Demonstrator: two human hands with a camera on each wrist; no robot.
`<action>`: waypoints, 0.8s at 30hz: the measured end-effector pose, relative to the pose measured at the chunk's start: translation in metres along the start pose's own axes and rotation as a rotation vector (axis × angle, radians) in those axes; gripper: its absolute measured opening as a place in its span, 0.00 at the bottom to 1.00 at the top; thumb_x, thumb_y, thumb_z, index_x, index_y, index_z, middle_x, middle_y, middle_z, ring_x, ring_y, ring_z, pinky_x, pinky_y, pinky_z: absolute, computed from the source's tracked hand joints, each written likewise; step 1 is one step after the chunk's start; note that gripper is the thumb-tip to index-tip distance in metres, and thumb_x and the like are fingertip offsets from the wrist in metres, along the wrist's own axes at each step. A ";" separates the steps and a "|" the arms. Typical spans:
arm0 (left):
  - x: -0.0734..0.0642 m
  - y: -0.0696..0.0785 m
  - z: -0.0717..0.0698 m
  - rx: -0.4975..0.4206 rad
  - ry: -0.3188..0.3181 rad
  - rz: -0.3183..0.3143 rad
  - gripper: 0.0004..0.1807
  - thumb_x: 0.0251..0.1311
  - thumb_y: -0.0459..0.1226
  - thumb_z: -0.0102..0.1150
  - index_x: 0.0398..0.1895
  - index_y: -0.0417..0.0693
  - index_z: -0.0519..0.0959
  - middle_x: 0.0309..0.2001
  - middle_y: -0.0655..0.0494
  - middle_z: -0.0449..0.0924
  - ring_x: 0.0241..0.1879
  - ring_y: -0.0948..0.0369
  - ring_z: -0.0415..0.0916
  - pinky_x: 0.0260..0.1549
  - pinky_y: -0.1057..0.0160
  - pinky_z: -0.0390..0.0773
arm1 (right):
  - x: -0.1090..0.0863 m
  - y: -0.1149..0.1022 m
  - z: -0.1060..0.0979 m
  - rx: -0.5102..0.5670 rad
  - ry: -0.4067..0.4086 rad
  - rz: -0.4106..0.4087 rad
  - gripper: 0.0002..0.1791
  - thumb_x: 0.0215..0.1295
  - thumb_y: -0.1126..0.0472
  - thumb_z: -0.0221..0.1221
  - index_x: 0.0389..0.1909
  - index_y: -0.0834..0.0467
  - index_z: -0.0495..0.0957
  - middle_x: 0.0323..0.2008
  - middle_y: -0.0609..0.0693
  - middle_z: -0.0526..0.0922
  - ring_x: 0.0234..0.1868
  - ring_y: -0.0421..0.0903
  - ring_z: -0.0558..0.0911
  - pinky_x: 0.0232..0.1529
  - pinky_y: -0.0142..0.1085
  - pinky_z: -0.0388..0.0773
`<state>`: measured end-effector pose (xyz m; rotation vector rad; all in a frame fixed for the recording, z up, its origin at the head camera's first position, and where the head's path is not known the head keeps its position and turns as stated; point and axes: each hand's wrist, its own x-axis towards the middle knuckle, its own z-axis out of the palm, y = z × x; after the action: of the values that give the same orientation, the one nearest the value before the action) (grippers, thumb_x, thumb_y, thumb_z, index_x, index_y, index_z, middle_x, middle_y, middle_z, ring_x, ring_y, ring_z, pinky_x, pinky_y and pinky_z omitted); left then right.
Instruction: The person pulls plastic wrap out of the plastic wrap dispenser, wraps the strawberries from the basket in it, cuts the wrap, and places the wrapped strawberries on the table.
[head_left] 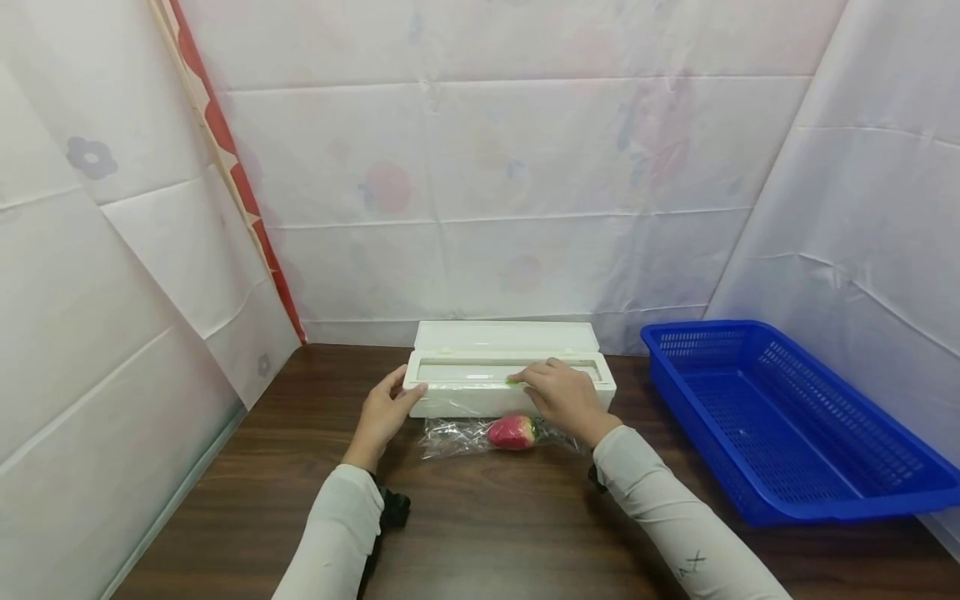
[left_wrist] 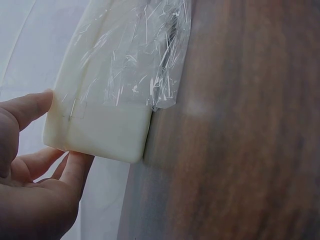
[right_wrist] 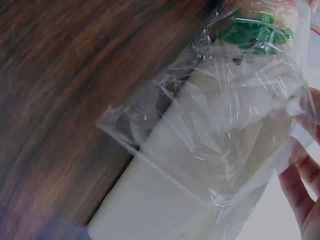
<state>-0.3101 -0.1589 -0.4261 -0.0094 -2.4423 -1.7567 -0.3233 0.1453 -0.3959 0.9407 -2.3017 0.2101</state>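
A white cling film dispenser (head_left: 465, 403) lies lengthwise on the table, its lid (head_left: 506, 336) tipped back. Clear cling film (left_wrist: 142, 60) hangs over its front and spreads onto the table. In front sits a red strawberry (head_left: 512, 432); its green leaves (right_wrist: 255, 34) show through film in the right wrist view. My left hand (head_left: 381, 417) grips the dispenser's left end between thumb and fingers. On the dispenser's front top edge, my right hand (head_left: 562, 396) pinches a small green slider (head_left: 513, 381), mostly hidden by the fingertips.
A blue plastic basket (head_left: 697, 417) stands at the right on the dark wooden table (head_left: 480, 533). White patterned sheets (head_left: 510, 167) hang behind and at both sides, close behind the dispenser.
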 end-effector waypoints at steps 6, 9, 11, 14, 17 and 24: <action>0.000 0.001 0.000 -0.004 0.003 0.000 0.38 0.58 0.50 0.60 0.69 0.48 0.59 0.66 0.45 0.62 0.63 0.52 0.59 0.60 0.51 0.67 | 0.001 0.002 -0.001 0.000 -0.033 -0.032 0.17 0.60 0.61 0.58 0.48 0.41 0.80 0.42 0.38 0.83 0.37 0.38 0.76 0.19 0.34 0.75; 0.000 0.001 0.000 0.000 0.006 -0.002 0.38 0.58 0.50 0.60 0.69 0.48 0.59 0.66 0.45 0.62 0.63 0.52 0.60 0.60 0.51 0.67 | 0.002 0.002 -0.001 -0.011 -0.047 -0.058 0.18 0.62 0.62 0.55 0.50 0.42 0.79 0.43 0.38 0.83 0.39 0.39 0.76 0.20 0.34 0.75; 0.000 0.001 0.000 0.003 0.006 -0.002 0.38 0.58 0.50 0.60 0.69 0.48 0.58 0.66 0.44 0.61 0.63 0.51 0.59 0.60 0.51 0.67 | 0.003 0.002 -0.001 -0.016 -0.048 -0.076 0.18 0.63 0.63 0.54 0.51 0.42 0.78 0.44 0.38 0.83 0.40 0.39 0.77 0.21 0.35 0.76; 0.001 0.002 -0.001 0.004 0.008 -0.009 0.38 0.58 0.50 0.60 0.69 0.49 0.59 0.66 0.45 0.62 0.63 0.52 0.60 0.60 0.51 0.67 | 0.004 0.000 -0.002 -0.023 -0.046 -0.102 0.20 0.64 0.64 0.52 0.53 0.42 0.78 0.45 0.38 0.83 0.41 0.40 0.77 0.21 0.36 0.77; 0.001 0.002 -0.001 -0.001 0.003 -0.006 0.38 0.58 0.50 0.60 0.69 0.48 0.59 0.66 0.45 0.62 0.63 0.52 0.59 0.60 0.51 0.67 | 0.006 -0.002 -0.001 -0.026 -0.047 -0.121 0.22 0.64 0.66 0.52 0.54 0.41 0.77 0.46 0.38 0.83 0.41 0.41 0.77 0.19 0.36 0.76; 0.000 0.002 0.000 0.000 0.005 -0.008 0.38 0.58 0.50 0.60 0.69 0.49 0.59 0.66 0.45 0.62 0.63 0.52 0.60 0.59 0.51 0.68 | 0.007 -0.004 -0.001 -0.037 -0.062 -0.124 0.25 0.61 0.67 0.52 0.55 0.40 0.76 0.47 0.37 0.82 0.40 0.40 0.77 0.18 0.36 0.75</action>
<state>-0.3103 -0.1588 -0.4244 0.0046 -2.4419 -1.7578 -0.3238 0.1388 -0.3913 1.0801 -2.2860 0.0863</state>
